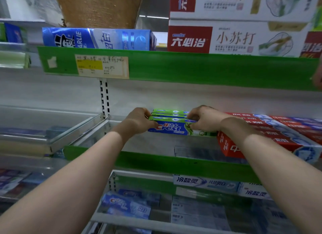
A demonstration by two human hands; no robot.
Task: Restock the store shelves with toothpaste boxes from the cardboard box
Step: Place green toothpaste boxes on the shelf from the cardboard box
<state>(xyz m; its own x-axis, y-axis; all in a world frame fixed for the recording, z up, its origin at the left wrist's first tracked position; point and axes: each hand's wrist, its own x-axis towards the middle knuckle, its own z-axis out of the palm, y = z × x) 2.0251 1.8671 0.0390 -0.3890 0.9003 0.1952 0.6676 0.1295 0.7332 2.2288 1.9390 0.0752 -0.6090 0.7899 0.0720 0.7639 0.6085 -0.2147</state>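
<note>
- The green toothpaste boxes point(174, 128): glossy printed card that catches the light.
- The red boxes point(261, 134) beside them: the same shiny card.
- The shelf edge strip point(200, 69): smooth green plastic, slightly scuffed.
- The price label point(102, 67): matt, yellowed paper.
- The slotted upright point(104, 98): pale painted metal.
- The brown cloth point(99, 7) above: rough, coarse weave.
- The shelf divider point(78, 127): clear, glossy plastic.

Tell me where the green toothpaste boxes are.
In the head view, the green toothpaste boxes sit mid-frame on the middle shelf, held between the left hand and right hand, just left of the red boxes.
</note>
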